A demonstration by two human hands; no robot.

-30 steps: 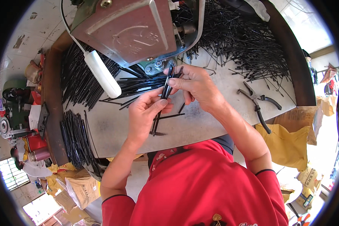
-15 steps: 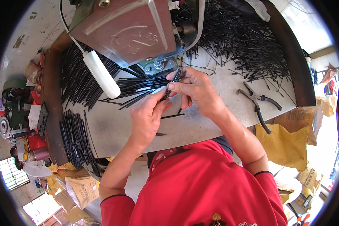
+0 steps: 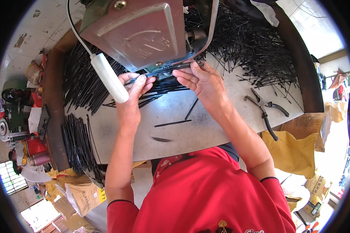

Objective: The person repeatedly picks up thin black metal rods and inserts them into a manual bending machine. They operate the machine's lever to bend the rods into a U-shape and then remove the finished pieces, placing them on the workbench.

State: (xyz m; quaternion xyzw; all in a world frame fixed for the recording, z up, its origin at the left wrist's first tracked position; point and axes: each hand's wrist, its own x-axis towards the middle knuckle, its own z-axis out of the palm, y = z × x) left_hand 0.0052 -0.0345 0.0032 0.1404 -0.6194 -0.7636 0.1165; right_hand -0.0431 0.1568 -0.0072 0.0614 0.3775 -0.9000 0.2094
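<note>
A thin black rod (image 3: 162, 71) stretches between my hands, slightly tilted, just in front of the lower end of a dark red machine head (image 3: 140, 35). My left hand (image 3: 133, 87) pinches its left end between thumb and fingers. With thumb and fingers my right hand (image 3: 204, 83) grips the right end, whose tip is partly hidden. Behind and below the hands, more black rods (image 3: 153, 97) lie in a loose bunch on the metal table (image 3: 132, 134). Two short black pieces (image 3: 173, 123) rest nearer to me.
A white lamp bar (image 3: 109, 77) hangs beside my left hand. Pliers (image 3: 265, 105) with dark handles lie open at the right. Black rods are heaped along the back (image 3: 256, 46) and bundled at the left edge (image 3: 77, 143). Raised brown side walls (image 3: 313, 77) border the table.
My hands have moved apart, the left one leftward and the right one slightly right. The rod now spans level between them, where before they were together around small dark pieces.
</note>
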